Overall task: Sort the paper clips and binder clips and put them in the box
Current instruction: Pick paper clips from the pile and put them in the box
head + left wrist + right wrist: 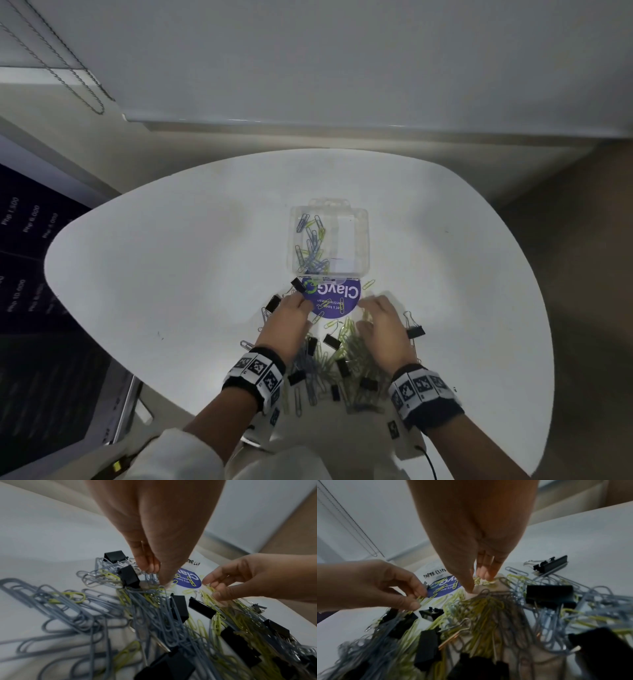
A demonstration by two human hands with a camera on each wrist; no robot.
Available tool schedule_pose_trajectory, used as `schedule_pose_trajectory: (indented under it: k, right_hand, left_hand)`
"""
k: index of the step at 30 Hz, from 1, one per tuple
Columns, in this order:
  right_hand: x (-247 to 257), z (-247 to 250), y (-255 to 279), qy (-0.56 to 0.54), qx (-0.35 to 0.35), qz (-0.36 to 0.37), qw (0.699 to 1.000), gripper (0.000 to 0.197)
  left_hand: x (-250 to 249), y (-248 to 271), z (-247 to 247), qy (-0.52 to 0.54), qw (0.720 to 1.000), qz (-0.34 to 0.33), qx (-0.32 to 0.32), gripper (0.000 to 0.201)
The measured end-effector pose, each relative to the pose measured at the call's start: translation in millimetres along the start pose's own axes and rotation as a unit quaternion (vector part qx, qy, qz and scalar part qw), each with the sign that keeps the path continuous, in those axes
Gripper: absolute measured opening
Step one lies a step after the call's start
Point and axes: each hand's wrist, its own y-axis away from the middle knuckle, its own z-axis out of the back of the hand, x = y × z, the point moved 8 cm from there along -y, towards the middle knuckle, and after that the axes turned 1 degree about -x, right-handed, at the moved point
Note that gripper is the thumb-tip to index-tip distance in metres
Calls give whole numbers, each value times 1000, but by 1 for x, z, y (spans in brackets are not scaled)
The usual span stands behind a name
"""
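Where the white table (171, 260) curves away at its rounded rim, wide bare surface lies left, right and beyond the clear box (329, 240), which sits near the middle with its lid open and blue and yellow paper clips in its left compartment. A purple round label (337, 301) lies just below the box. The mixed pile of paper clips (154, 615) and black binder clips (202, 607) lies between the label and the near edge. Both hands reach palm-down over the pile's far end. The left hand (291, 317) pinches grey paper clips between thumb and fingertips (149, 566). The right hand (380, 320) pinches yellow paper clips (485, 581) at its fingertips.
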Motion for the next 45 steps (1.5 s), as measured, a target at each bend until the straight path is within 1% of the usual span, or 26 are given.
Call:
schedule_pose_trajectory:
  k: [3,4,5,6,7,8,9,10,12,14,16,18,20,22,23,24,26,28,29,33,35,37,40,42,44,45]
  right_hand:
    - [11,-7,4,-12,25,21,999,35]
    - [14,-8,4,-27,34,22,999,33]
    - [18,-7,3,-48,34,21,998,32]
    - [20,-3,1,-66,19,19,997,33]
    - [21,1,-3,-71,-6,20,997,35]
    - [20,5,-7,-62,-30,23,997,38]
    - [18,7,-12,-44,-43,25,998,42]
    - [16,7,-16,-25,-45,23,998,47]
    - [13,6,-20,1,-30,21,999,52]
    - [13,2,-19,19,-8,32,999,49]
    - [16,-5,-13,33,12,54,998,44]
    - [18,-10,-5,26,33,67,997,43]
    - [18,-12,0,29,38,73,996,46]
    - [13,-12,1,36,29,54,998,50]
    - [9,-11,1,31,27,35,999,51]
    - [7,-12,1,27,25,22,999,49]
    - [7,-13,1,34,18,9,999,37]
    - [9,-14,1,42,9,0,999,25]
    - [10,-15,1,43,5,-7,999,22]
    - [10,-14,1,26,-10,-29,999,17]
    - [9,-13,-1,11,-7,-38,999,13]
    - [8,-12,-1,-11,-4,-51,999,10]
    - [2,-6,-1,-84,-22,-88,992,13]
    - [-1,-3,-1,-124,-30,-100,987,18]
    - [-2,-5,-2,-180,-13,-111,977,23]
    - [-2,-6,-2,-203,1,-121,972,25]
  left_hand:
    - [-2,1,-6,15,1000,-14,-10,44]
    - [-2,3,-4,36,999,-11,-20,39]
    - [-1,5,0,59,997,-3,-39,29]
    - [1,7,6,79,995,7,-63,20]
    - [5,8,11,91,992,15,-90,16]
    - [9,9,15,90,990,23,-108,17]
    - [13,9,15,77,991,30,-110,21]
    - [14,9,12,58,993,31,-100,26]
    - [9,11,2,25,998,6,-66,29]
    - [-2,16,-8,1,999,-31,-38,29]
    - [-9,20,-13,-5,998,-48,-33,28]
    - [-8,20,-13,24,998,-26,-45,31]
    - [-7,18,-12,39,997,2,-62,38]
    - [-4,14,-12,37,997,29,-65,44]
    - [-2,11,-13,37,996,42,-63,43]
    - [-1,8,-13,42,996,55,-61,38]
    - [1,1,-14,51,994,73,-59,24]
    - [1,-4,-16,39,995,82,-50,15]
    - [2,-5,-17,31,995,85,-46,15]
    - [3,-9,-16,22,996,83,-35,29]
    - [8,-11,-16,48,995,84,-26,34]
    - [14,-12,-12,100,991,89,-29,31]
    - [21,-7,-2,199,972,117,-37,29]
    - [26,-4,0,280,947,152,-27,28]
    - [31,-1,-2,381,902,201,-20,24]
    - [34,1,-4,432,871,234,-21,21]
